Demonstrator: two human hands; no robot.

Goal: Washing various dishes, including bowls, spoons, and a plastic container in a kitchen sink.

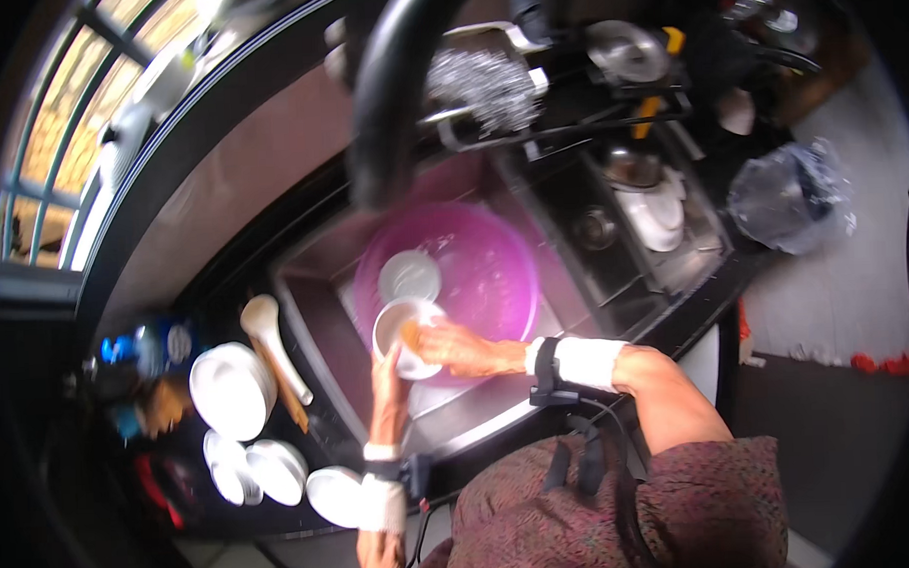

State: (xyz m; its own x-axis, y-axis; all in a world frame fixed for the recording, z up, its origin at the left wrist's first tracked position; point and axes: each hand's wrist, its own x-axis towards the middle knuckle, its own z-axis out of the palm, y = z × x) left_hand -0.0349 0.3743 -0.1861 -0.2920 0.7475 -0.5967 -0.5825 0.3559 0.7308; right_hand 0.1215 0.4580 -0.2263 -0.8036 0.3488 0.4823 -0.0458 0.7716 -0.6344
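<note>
My left hand (387, 369) grips a white bowl (387, 328) by its near left side, over the front of a pink plastic basin (492, 283). Inside the bowl, my right hand (453, 348) presses an orange-yellow sponge (411, 333), partly hidden by the fingers and blurred. Just beyond the held bowl, a second round white dish (409, 276) rests in the basin. The basin stands in a stainless steel sink (329, 348).
White bowls (233, 389) and smaller dishes (277, 470) stand left of the sink, beside a white ladle (264, 321). A dark faucet (388, 113) arches over the basin. White dishes (651, 213) fill part of the right-hand compartment. A clear plastic bag (785, 197) lies at the right.
</note>
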